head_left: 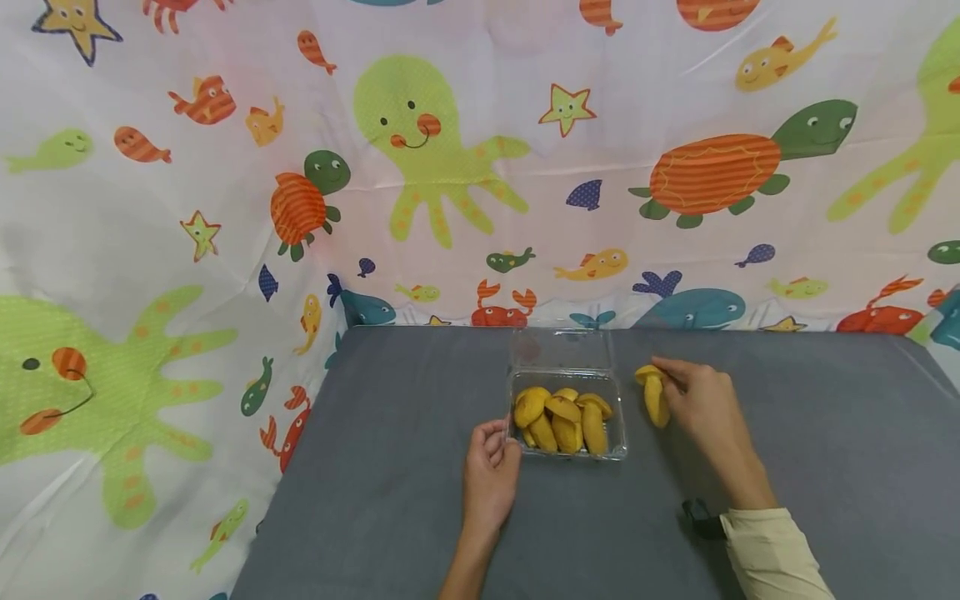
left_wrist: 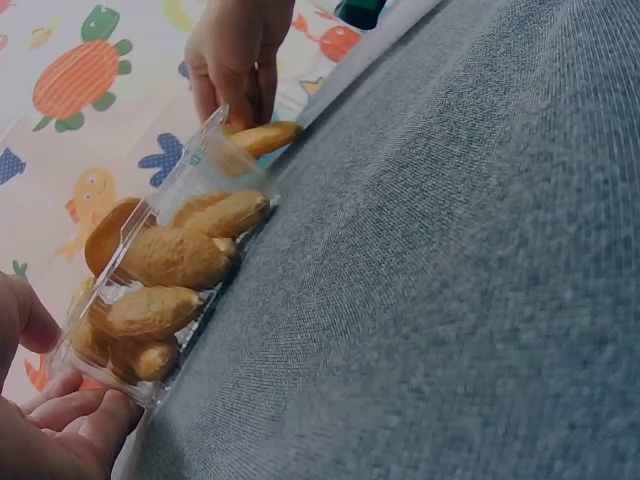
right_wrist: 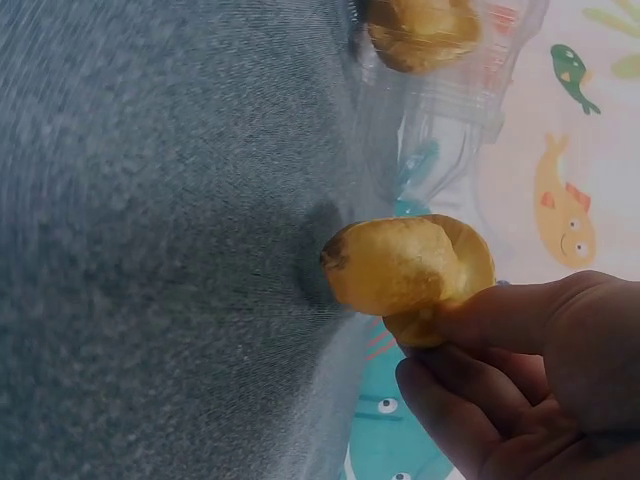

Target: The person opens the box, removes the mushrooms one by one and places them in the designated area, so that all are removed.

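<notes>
A clear plastic container point(head_left: 617, 450) stands on the grey cloth with its lid point(head_left: 561, 350) folded back. Several yellow mushrooms point(head_left: 567, 423) with thick stems lie inside it. My left hand point(head_left: 491, 479) holds the container's left side, thumb and fingers at its edge in the left wrist view. Right of the container, my right hand point(head_left: 708, 412) pinches one yellow mushroom point(right_wrist: 390, 265) between thumb and fingers. That mushroom point(head_left: 655, 398) hangs stem down in the head view, apart from the container. Its stem end shows a dark brown patch.
The grey cloth point(head_left: 390, 433) covers the table around the container. A white curtain printed with sea animals point(head_left: 480, 125) rises behind the table and along its left side. A dark strap point(head_left: 702, 521) sits at the right wrist, by the beige sleeve point(head_left: 772, 550).
</notes>
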Tool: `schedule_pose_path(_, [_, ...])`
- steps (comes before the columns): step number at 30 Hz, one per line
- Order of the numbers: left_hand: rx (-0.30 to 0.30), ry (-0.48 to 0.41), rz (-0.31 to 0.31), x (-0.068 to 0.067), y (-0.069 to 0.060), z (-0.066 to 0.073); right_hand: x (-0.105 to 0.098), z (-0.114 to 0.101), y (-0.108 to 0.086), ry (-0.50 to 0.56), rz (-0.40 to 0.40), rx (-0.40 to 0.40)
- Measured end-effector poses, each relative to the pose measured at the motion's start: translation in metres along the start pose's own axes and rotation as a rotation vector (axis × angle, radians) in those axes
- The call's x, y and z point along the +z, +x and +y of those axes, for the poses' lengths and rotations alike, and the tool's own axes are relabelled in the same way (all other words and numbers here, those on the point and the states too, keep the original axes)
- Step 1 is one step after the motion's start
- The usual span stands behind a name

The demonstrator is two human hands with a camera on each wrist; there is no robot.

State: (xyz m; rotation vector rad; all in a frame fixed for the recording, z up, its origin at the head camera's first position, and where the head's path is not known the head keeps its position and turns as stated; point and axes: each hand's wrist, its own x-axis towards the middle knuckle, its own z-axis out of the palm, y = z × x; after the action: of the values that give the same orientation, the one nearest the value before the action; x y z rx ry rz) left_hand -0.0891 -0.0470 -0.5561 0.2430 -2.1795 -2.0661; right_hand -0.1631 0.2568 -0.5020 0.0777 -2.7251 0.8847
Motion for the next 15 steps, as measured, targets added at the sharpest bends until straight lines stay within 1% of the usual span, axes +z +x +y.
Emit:
schedule_pose_path(4, [0.01,-0.007,0.005,0.0007,0.0002,0.0007,0.0013,0.0023,0.0009,-0.01,-0.021,0.001])
schedule_pose_path(9, [0.005,-0.015,0.002,0.001,0.0002,0.0007,0.0035,0.0034,0.004,-0.015,-0.062,0.013])
schedule_pose_path(15, [0.021,-0.007,-0.007,-0.0001,-0.0002,-0.0006,0.006,0.0037,0.0082,-0.031,-0.108,0.005])
